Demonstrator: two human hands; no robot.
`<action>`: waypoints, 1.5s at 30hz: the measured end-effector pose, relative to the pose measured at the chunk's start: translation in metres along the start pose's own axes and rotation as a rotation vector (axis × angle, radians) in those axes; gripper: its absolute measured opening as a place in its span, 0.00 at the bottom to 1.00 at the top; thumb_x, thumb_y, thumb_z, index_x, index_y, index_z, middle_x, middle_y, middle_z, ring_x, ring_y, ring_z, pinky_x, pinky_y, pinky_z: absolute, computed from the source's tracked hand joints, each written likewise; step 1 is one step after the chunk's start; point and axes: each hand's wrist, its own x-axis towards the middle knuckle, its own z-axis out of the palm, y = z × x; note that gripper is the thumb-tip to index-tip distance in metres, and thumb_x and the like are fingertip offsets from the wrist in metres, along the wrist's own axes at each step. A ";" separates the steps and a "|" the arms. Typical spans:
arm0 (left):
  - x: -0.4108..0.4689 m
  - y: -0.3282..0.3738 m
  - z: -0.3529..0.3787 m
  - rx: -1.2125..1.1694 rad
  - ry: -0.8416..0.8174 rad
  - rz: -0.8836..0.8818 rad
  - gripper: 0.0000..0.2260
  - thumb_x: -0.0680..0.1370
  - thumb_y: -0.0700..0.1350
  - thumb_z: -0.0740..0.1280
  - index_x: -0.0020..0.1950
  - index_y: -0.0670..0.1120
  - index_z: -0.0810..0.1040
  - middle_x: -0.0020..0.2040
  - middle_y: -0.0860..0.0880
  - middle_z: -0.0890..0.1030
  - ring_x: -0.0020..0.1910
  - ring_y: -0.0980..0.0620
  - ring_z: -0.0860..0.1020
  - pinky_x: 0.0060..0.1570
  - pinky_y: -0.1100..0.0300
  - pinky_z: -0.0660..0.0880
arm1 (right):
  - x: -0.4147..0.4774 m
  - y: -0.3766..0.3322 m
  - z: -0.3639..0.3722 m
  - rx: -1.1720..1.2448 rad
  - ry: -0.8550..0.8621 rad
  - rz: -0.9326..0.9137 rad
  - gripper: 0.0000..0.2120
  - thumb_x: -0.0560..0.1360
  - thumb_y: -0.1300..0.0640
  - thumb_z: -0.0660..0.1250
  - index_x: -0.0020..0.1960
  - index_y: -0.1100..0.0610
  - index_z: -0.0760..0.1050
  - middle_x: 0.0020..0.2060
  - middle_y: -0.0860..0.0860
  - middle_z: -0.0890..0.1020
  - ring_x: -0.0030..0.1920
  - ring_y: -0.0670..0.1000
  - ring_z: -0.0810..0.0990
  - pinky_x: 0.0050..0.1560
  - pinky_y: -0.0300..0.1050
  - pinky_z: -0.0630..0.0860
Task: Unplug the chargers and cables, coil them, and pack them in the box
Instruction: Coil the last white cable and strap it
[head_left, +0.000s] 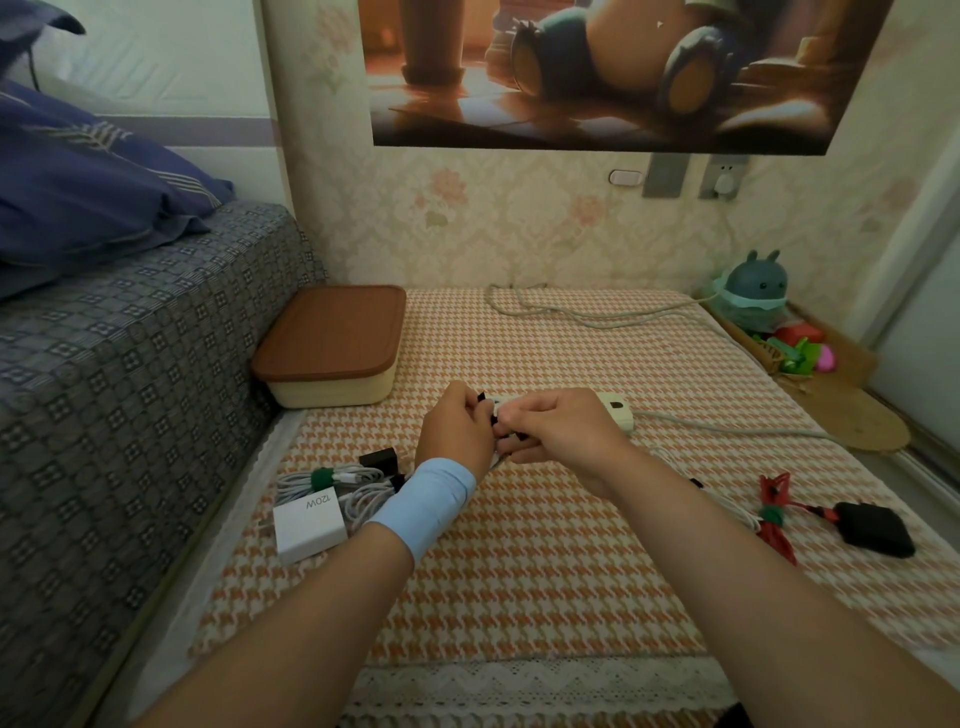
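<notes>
My left hand (457, 431) and my right hand (550, 428) meet over the table's middle, fingers curled round a coiled white cable (496, 457) with a black strap between them. Behind the hands lies a white power strip (615, 408). The box (332, 348), cream with a brown lid on, stands at the back left. A white 120W charger (309, 525) with its tied white cable (337, 480) lies at the left, next to a small black charger (378, 459). At the right lie a tied red cable (774, 512) and a black charger (878, 530).
The table carries an orange houndstooth cloth (519, 587). A grey-patterned bed (130, 374) borders its left side. The power strip's cord (571, 312) runs to a wall socket (723, 179). A teal toy figure (753, 296) and small toys sit at the back right.
</notes>
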 end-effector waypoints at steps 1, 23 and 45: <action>0.000 0.000 0.001 0.005 0.016 -0.006 0.10 0.82 0.47 0.61 0.47 0.41 0.72 0.36 0.46 0.75 0.32 0.49 0.70 0.30 0.58 0.66 | 0.001 0.001 0.000 0.017 0.019 0.005 0.04 0.78 0.63 0.71 0.53 0.62 0.81 0.42 0.58 0.87 0.39 0.53 0.87 0.39 0.43 0.83; 0.004 0.001 0.002 -0.267 0.086 -0.241 0.12 0.83 0.48 0.60 0.44 0.42 0.67 0.33 0.48 0.68 0.30 0.50 0.66 0.29 0.58 0.62 | -0.005 0.004 0.006 -0.007 0.153 0.164 0.07 0.79 0.60 0.71 0.46 0.64 0.83 0.40 0.58 0.86 0.26 0.51 0.76 0.38 0.53 0.85; 0.004 0.000 -0.023 -0.588 -0.306 -0.284 0.14 0.83 0.49 0.59 0.52 0.38 0.75 0.44 0.38 0.79 0.41 0.44 0.77 0.40 0.50 0.75 | 0.002 0.017 -0.010 -0.131 -0.050 -0.320 0.06 0.77 0.67 0.70 0.45 0.61 0.85 0.39 0.54 0.88 0.38 0.53 0.86 0.40 0.44 0.83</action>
